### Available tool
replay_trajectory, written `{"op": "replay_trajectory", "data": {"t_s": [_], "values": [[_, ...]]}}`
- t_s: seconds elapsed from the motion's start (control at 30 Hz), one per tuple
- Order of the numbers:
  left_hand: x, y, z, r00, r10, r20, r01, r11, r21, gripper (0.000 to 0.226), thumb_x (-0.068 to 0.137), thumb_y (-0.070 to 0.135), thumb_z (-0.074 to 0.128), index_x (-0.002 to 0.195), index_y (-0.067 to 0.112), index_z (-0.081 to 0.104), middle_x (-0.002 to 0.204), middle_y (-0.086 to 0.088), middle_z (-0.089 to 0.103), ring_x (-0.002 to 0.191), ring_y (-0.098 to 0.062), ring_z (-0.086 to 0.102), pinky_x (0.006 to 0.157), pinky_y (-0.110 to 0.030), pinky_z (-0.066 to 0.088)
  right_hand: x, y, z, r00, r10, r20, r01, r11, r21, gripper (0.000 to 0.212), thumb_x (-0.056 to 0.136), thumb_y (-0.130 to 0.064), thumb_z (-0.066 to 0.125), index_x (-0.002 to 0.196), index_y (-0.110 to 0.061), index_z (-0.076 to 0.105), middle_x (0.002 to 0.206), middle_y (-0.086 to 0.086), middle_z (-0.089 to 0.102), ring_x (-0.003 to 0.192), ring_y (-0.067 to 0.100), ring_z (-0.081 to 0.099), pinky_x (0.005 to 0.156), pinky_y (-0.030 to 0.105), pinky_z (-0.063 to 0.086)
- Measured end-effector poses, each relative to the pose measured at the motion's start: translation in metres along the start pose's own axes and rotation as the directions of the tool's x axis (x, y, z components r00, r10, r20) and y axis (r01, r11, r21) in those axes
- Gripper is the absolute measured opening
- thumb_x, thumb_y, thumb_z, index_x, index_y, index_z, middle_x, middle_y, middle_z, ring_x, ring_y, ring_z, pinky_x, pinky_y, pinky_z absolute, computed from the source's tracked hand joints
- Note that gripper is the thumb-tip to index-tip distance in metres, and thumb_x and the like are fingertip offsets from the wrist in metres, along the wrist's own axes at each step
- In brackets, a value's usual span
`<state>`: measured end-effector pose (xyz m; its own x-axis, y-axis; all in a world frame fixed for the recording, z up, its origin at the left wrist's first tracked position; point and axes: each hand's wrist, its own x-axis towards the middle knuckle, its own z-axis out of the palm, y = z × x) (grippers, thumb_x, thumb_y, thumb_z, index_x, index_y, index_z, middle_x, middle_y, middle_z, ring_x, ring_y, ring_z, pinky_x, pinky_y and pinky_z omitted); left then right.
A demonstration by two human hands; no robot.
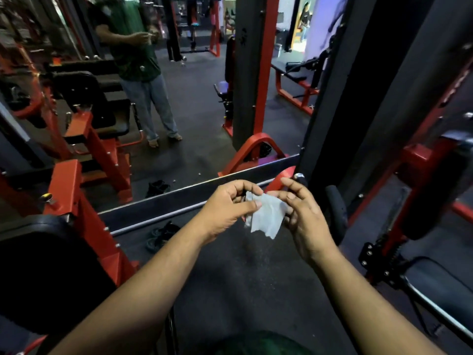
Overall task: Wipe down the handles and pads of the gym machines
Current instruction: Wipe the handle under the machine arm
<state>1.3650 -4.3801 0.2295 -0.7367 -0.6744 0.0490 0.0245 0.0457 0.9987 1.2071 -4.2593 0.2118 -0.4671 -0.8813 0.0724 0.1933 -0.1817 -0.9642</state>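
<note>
The person is standing among red-framed gym machines, facing a wall mirror (pixel 158 139), and is holding a small pale wipe (pixel 267 213) out in front, above the dark rubber floor (pixel 243 272). The left hand (pixel 227 208) is pinching the wipe's upper left edge between thumb and curled fingers (pixel 252 204), while the right hand (pixel 304 216) is gripping the opposite edge, its fingers bent around the sheet. The wipe is hanging slack between the two hands, touching no machine. This looks like a preparing step: the sheet is being spread or refolded so that a usable face is ready, and no wiping is going on at this moment. Just beyond the right hand a black foam-covered handle (pixel 337 213) is standing near a dark upright column, and a black seat pad (pixel 440 285) is lying near the floor's right edge; another black pad (pixel 38 265) is sitting at the left. The next move probably calls for gathering the wipe into one hand, reaching to the nearest handle, wrapping the sheet around it and rubbing along its length.
</note>
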Motion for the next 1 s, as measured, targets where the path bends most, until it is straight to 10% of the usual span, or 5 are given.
{"op": "replay_trajectory", "data": {"t_s": [0.1, 0.4, 0.6, 0.8, 1.0], "values": [[0.011, -0.003, 0.014, 0.994, 0.031, 0.101, -0.033, 0.999, 0.020, 0.022, 0.093, 0.000, 0.072, 0.108, 0.016, 0.071, 0.099, -0.005, 0.069, 0.090, -0.020, 0.062, 0.085, -0.037, 0.054, -0.014, 0.012, -0.014, 1.000, -0.010, -0.011, 0.007, 0.968, -0.251, 0.046, 0.092, -0.047, 0.069, 0.130, -0.022, 0.063, 0.121, 0.006, 0.072, 0.111, 0.026, 0.069, 0.092, 0.046, 0.056], [0.039, -0.022, 0.036, 0.968, 0.044, 0.245, -0.083, 0.985, 0.148, 0.030, 0.095, -0.002, 0.068, 0.121, 0.012, 0.065, 0.099, -0.005, 0.062, 0.086, -0.019, 0.057, 0.084, -0.037, 0.055, -0.045, 0.012, -0.034, 0.942, -0.165, -0.294, 0.041, 0.922, -0.386, 0.024, 0.096, -0.029, 0.070, 0.083, -0.011, 0.062, 0.077, 0.009, 0.063, 0.070, 0.016, 0.058, 0.063, 0.036, 0.046], [0.053, -0.018, 0.054, 0.923, -0.032, 0.382, -0.006, 0.995, 0.097, 0.036, 0.099, 0.019, 0.069, 0.133, 0.010, 0.063, 0.117, -0.018, 0.069, 0.092, -0.010, 0.066, 0.079, -0.020, 0.054, -0.048, 0.003, -0.037, 0.916, -0.093, -0.390, 0.020, 0.982, -0.189, 0.023, 0.097, -0.028, 0.067, 0.111, -0.010, 0.061, 0.103, 0.017, 0.074, 0.091, 0.032, 0.072, 0.070, 0.040, 0.058], [0.088, -0.025, 0.072, 0.902, 0.062, 0.427, -0.124, 0.985, 0.119, 0.015, 0.099, 0.015, 0.069, 0.104, 0.002, 0.073, 0.084, -0.010, 0.070, 0.074, -0.013, 0.060, 0.066, -0.022, 0.050, -0.037, -0.011, -0.053, 0.884, -0.138, -0.446, 0.053, 0.979, -0.197, 0.029, 0.083, -0.035, 0.082, 0.095, -0.019, 0.062, 0.084, 0.015, 0.070, 0.076, 0.033, 0.062, 0.068, 0.049, 0.046], [0.137, -0.039, 0.066, 0.880, 0.213, 0.424, -0.320, 0.927, 0.198, 0.029, 0.098, 0.041, 0.061, 0.106, 0.015, 0.072, 0.100, 0.002, 0.073, 0.093, -0.012, 0.067, 0.085, -0.036, 0.054, -0.018, -0.024, -0.069, 0.829, -0.222, -0.513, 0.124, 0.968, -0.219, 0.016, 0.098, -0.006, 0.063, 0.110, -0.014, 0.070, 0.100, 0.008, 0.076, 0.090, 0.023, 0.072, 0.078, 0.039, 0.057]]}}
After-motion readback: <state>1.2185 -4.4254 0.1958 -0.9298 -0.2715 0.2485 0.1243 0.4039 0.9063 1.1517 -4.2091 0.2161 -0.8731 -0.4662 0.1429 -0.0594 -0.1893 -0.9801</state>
